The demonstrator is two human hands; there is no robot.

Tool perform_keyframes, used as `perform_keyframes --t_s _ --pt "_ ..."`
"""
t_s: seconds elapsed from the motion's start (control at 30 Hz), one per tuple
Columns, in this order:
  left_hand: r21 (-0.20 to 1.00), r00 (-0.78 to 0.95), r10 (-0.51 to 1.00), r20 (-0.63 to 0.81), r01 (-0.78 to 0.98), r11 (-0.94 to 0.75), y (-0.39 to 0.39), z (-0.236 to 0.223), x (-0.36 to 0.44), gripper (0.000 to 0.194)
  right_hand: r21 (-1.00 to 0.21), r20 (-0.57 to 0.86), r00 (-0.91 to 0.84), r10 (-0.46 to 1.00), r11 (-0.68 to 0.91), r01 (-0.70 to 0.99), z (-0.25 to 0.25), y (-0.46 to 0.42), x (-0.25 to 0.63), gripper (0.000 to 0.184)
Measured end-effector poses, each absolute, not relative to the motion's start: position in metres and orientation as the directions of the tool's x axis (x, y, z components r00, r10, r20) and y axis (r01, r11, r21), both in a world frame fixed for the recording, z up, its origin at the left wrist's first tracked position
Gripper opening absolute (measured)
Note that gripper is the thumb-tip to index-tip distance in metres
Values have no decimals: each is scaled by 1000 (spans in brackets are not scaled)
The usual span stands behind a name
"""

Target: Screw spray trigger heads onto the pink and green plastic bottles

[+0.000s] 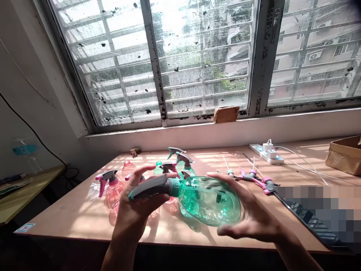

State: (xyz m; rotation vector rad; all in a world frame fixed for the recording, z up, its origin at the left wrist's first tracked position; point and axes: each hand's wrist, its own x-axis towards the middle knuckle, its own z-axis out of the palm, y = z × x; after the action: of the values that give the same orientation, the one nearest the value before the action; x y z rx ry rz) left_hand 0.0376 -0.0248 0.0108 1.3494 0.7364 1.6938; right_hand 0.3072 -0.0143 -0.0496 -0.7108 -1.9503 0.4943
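Observation:
A green see-through spray bottle (211, 201) lies on its side in the air above the table, its base to the right. My left hand (138, 199) is closed around its grey and green trigger head (153, 188). My right hand (248, 210) clasps the rounded base, fingers above and thumb below. The head sits at the bottle's neck, and a dip tube shows inside. Behind my hands stand pink bottles (127, 165), one with a pink and grey trigger head (106, 178), and green ones with grey-green heads (184, 158), partly hidden.
Loose pink and grey trigger heads (266, 184) with tubes lie right of the bottles. A dark flat panel (307, 218) rests at the front right. Further back are a white power strip (266, 153) with cables and a cardboard box (342, 156). A window rises behind the table (73, 222).

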Motion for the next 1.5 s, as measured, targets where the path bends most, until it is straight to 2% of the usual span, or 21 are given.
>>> perform_keyframes --t_s 0.07,0.13,0.27,0.43,0.6,0.7,0.8,0.93,1.03,1.13,1.23,1.37,1.5 --pt "848 -9 862 506 -176 -500 -26 12 31 35 -716 567 -408 715 673 185 -48 -13 315 94" --pt "827 84 823 561 -69 -557 -25 13 22 23 -765 514 -448 732 627 148 -44 -12 322 90" --pt "694 300 692 657 119 -710 -22 14 7 20 -777 484 -507 713 617 125 -31 -12 329 79" --pt "560 302 606 736 232 -796 -26 15 7 23 -778 486 -491 723 613 134 -30 -12 334 76" --pt "391 294 521 801 401 -828 -29 12 11 20 -733 508 -453 732 644 220 -44 -11 341 85" --pt "397 313 538 783 414 -819 -27 8 9 21 -654 538 -424 729 678 336 -47 -14 345 93" --pt "408 348 537 768 379 -830 -24 8 8 24 -582 621 -380 685 729 362 -47 -14 348 100" --pt "371 400 532 746 414 -831 -26 12 10 26 -425 809 -287 513 848 317 -45 -13 351 101" --pt "342 415 532 738 450 -825 -27 12 13 28 -326 865 -285 414 894 308 -43 -16 352 98" --pt "325 402 509 761 442 -836 -26 8 17 29 -331 870 -266 416 891 310 -41 -20 350 95" --pt "311 399 477 783 413 -856 -25 6 21 30 -391 863 -229 451 882 264 -41 -20 345 94" --pt "256 437 432 789 405 -878 -24 6 23 34 -451 855 -158 494 858 246 -44 -17 342 84" --pt "273 418 474 775 456 -847 -23 6 16 31 -492 765 -317 561 826 275 -49 -19 351 99"
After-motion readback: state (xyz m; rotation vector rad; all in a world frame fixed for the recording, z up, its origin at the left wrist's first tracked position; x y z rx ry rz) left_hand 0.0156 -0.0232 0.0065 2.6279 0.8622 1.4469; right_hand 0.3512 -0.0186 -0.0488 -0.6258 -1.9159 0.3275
